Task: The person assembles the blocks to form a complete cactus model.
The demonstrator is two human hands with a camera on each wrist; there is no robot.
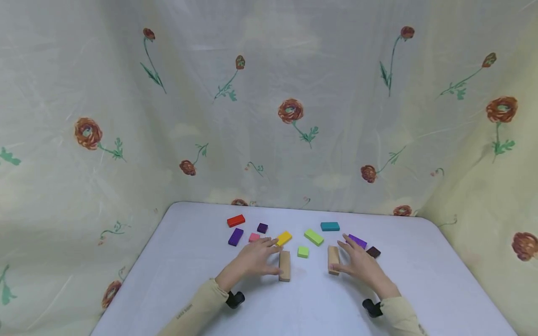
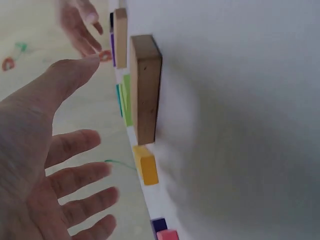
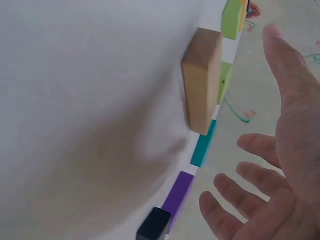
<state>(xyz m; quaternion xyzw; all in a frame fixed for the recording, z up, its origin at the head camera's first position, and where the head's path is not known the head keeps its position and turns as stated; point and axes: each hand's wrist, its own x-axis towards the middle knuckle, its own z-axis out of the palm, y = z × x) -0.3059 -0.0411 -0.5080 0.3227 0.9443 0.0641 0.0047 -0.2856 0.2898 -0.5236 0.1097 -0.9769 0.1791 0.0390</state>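
Observation:
My left hand (image 1: pixel 257 259), fingers spread, hovers beside a plain wooden block (image 1: pixel 285 267) lying lengthwise toward me. In the left wrist view that wooden block (image 2: pixel 145 90) stands apart from the thumb and fingers. A second wooden block (image 1: pixel 333 260) lies to the right, near my right hand (image 1: pixel 357 263), whose fingers are spread too. The right wrist view shows a gap between this wooden block (image 3: pixel 202 82) and the hand. Just past the left fingertips is a yellow block (image 1: pixel 284 238); a purple block (image 1: pixel 357 241) is partly behind the right hand.
Behind lie red (image 1: pixel 236 220), dark purple (image 1: pixel 236 236), pink (image 1: pixel 254 237) and teal (image 1: pixel 329 226) blocks. Two lime green blocks (image 1: pixel 314 237) are in the middle, and a dark brown block (image 1: pixel 373 252) at right. A flowered curtain (image 1: pixel 269 116) surrounds the white table (image 1: pixel 201 266).

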